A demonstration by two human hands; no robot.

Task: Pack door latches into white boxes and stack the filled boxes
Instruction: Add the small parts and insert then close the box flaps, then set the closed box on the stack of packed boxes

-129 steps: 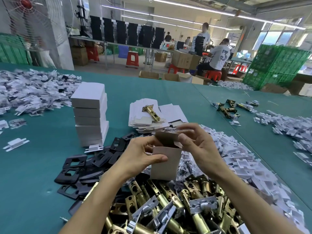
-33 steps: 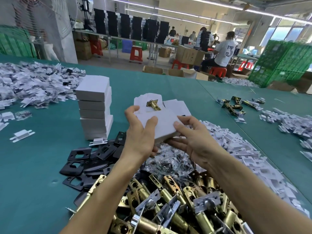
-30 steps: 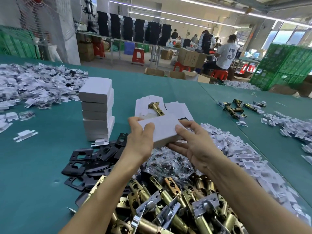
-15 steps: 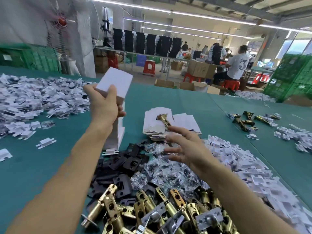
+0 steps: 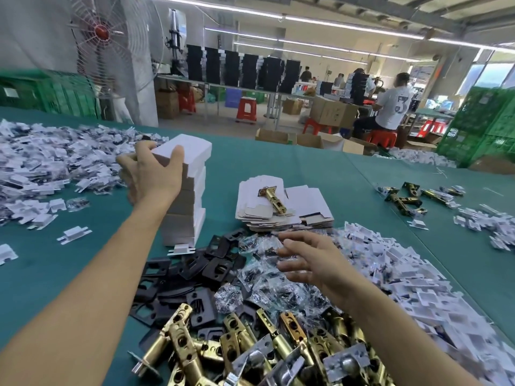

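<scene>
My left hand (image 5: 152, 174) grips a closed white box (image 5: 187, 150) that sits on top of the stack of white boxes (image 5: 185, 215). My right hand (image 5: 309, 260) hovers open, fingers spread, over small clear plastic bags (image 5: 267, 282). A heap of brass door latches (image 5: 250, 355) lies at the near edge. Flat unfolded white boxes (image 5: 284, 210) lie in a pile behind my right hand, with one brass latch (image 5: 274, 199) on top.
Black strike plates (image 5: 184, 277) lie left of the bags. White plastic parts form heaps at the right (image 5: 412, 285) and the far left (image 5: 47, 160). A few latches (image 5: 404, 197) lie far right on the green table (image 5: 55, 274). Workers and crates stand beyond.
My left hand carried the closed box from in front of me to the left and set it on the stack. My right hand let go and dropped toward the bags.
</scene>
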